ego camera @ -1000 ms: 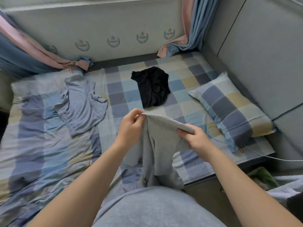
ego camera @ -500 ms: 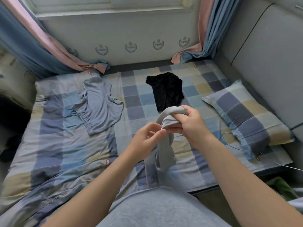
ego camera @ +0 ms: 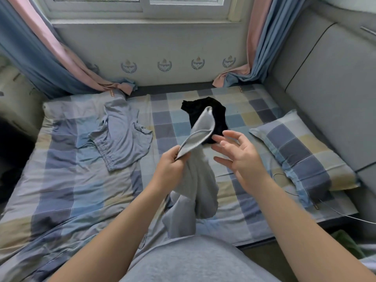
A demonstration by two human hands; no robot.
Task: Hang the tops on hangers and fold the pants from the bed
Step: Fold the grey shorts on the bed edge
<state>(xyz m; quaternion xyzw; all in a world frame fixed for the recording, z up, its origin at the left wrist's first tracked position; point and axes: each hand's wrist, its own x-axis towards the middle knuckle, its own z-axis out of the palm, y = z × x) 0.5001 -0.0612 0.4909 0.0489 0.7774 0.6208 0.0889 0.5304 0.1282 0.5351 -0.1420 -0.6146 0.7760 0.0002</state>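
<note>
Head: left hand pinches grey garment (pants, prob.); right hand spread, empty. Lone grip may slip.

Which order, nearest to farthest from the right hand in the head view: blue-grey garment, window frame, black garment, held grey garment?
1. The grey garment, gripped by the left hand, just left of the right hand.
2. The black garment, on the bed just beyond its fingers.
3. The blue-grey garment, across the bed on the left.
4. The window frame, on the far wall.
</note>
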